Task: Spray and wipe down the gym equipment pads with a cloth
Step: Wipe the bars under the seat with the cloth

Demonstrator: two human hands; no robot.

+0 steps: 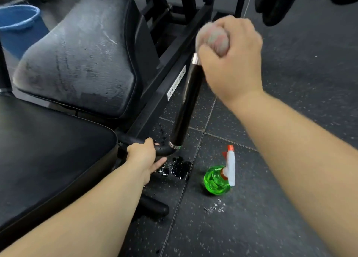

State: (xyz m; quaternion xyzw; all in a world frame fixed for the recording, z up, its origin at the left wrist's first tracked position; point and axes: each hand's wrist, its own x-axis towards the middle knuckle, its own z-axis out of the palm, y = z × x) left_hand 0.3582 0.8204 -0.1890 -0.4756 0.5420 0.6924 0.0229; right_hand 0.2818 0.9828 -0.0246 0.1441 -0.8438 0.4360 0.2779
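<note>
Right hand (pixel 230 57) fisted around a balled cloth (pixel 212 37), pressed at the top end of a black handle (pixel 187 104). Left hand (pixel 145 156) closed on the bent bar (pixel 164 150) at the handle's lower end. Spray bottle (pixel 219 177), green, upright on the floor (pixel 251 218) between both forearms, wet patches beside it. Left of the right hand: streaked wet pad (pixel 81 53); beyond it, blue bucket (pixel 17 18).

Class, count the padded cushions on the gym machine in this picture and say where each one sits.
2: a wet back pad at upper left, and a seat pad at lower left. Others may lie outside the view.
</note>
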